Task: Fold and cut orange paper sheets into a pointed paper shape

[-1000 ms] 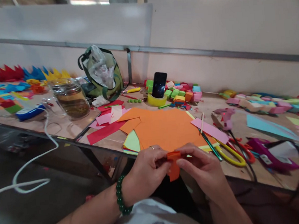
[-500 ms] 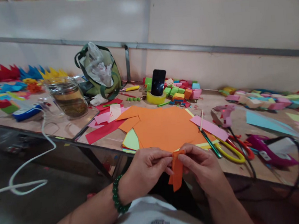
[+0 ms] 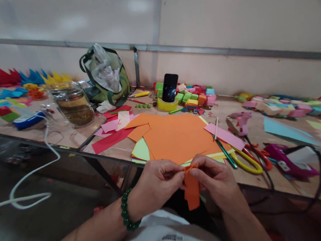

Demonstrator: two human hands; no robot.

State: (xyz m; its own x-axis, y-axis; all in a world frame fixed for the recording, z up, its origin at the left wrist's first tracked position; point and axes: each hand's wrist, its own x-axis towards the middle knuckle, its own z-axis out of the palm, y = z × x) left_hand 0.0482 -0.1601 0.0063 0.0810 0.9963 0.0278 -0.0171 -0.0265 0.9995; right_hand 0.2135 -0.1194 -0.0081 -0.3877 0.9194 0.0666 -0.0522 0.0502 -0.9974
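A small folded piece of orange paper (image 3: 192, 189) hangs between my hands just off the table's front edge. My left hand (image 3: 162, 180) pinches its top left side; a green bead bracelet circles that wrist. On the top right side, my right hand (image 3: 214, 177) grips the same paper between thumb and fingers. Its lower end dangles free as a flat strip, and part of the fold is hidden by my fingers. Just beyond my hands lie large orange sheets (image 3: 176, 138) stacked over yellow and green ones.
Right of the sheets are yellow-handled scissors (image 3: 247, 163), a green pen (image 3: 226, 154), a pink glue gun (image 3: 241, 123) with its cord and a purple tool (image 3: 290, 161). A phone (image 3: 170, 87) leans in a yellow tape roll. Leftward stand a glass jar (image 3: 73, 105) and a green bag (image 3: 123, 78).
The orange paper has turned slightly between my fingers; its free end now hangs straighter and a little farther right. Both hands keep their pinch.
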